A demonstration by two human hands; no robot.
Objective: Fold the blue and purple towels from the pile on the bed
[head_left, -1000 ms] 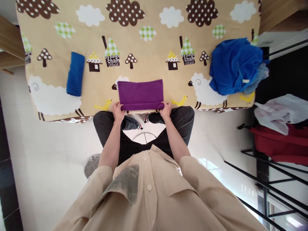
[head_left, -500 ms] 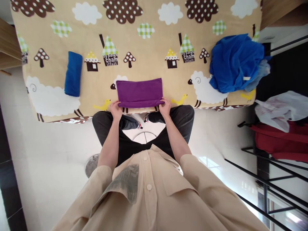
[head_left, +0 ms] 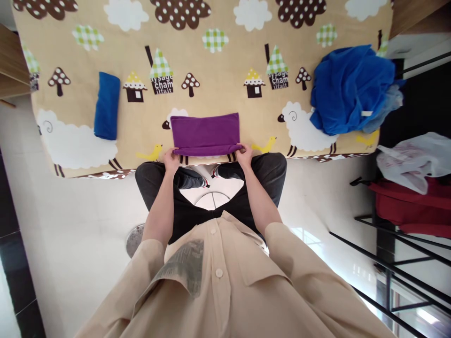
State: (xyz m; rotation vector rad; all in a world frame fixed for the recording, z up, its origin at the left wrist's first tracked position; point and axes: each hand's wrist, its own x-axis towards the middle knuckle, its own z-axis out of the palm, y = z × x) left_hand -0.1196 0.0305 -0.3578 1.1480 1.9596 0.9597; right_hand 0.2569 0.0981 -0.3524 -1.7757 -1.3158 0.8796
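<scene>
Head view: oblong purple cloth [head_left: 206, 131], edge curled.

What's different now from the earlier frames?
The near edge of the purple cloth has shifted slightly forward, baring more patterned cover on its near side. The left hand and right hand keep hold of its ends; nothing was let go. The blue roll and blue heap stayed put.
</scene>
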